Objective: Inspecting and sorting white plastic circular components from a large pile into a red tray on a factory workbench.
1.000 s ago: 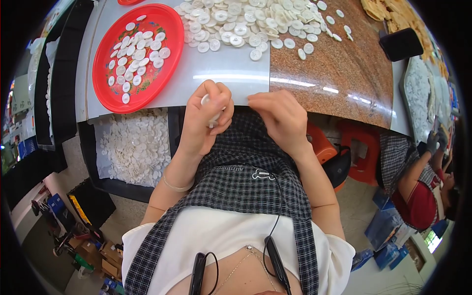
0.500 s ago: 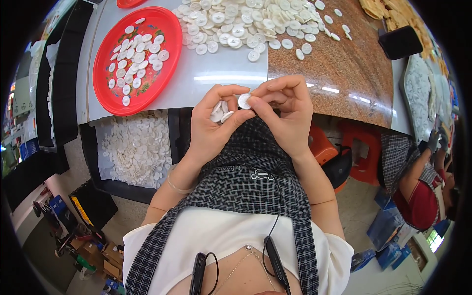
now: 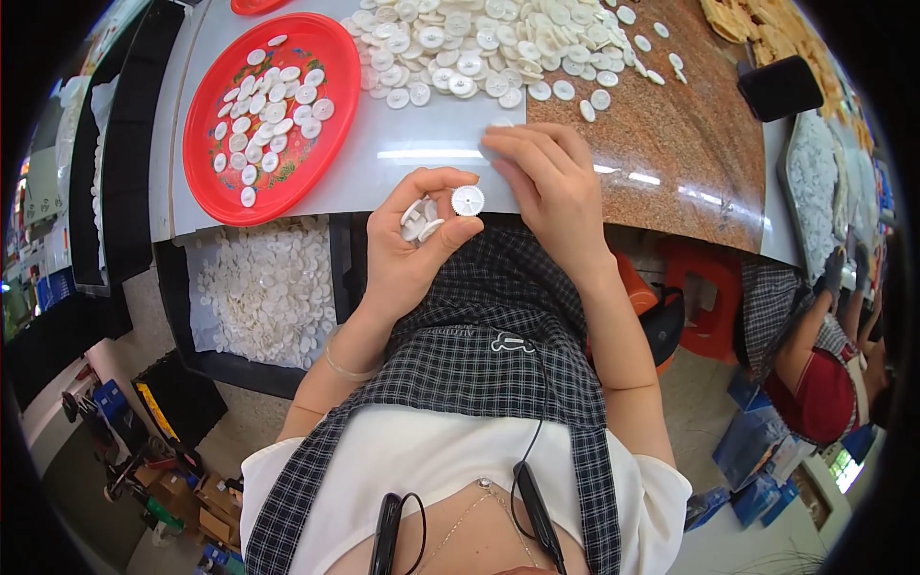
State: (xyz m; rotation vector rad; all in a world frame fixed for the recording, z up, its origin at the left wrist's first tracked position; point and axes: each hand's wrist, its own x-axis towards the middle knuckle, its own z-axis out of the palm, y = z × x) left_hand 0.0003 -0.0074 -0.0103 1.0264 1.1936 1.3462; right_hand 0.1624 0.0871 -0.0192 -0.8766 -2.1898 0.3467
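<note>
Between the thumb and index finger of my left hand point(image 3: 402, 225) is a toothed white plastic gear point(image 3: 468, 200), its flat face turned up. Several more white gears point(image 3: 418, 221) lie in the curled palm of the same hand. My right hand point(image 3: 551, 187) is over the table's front part, just right of the held gear, its fingers stretched leftward and the thumb apart from them. I see nothing in it, though its fingertips are slightly blurred. Beyond both hands a large heap of white gears point(image 3: 470, 48) covers the back of the table.
A red round tray point(image 3: 206, 182) with white gears stands at left on the grey-and-brown table point(image 3: 431, 134). Below the table edge, a black bin point(image 3: 345, 287) holds many small white pieces. A dark phone-like object point(image 3: 781, 88) is at far right. Another person point(image 3: 815, 383) works at the right.
My right hand has let go of the gear and moved up and away from my left hand. The left hand keeps the gear, its face now more visible.
</note>
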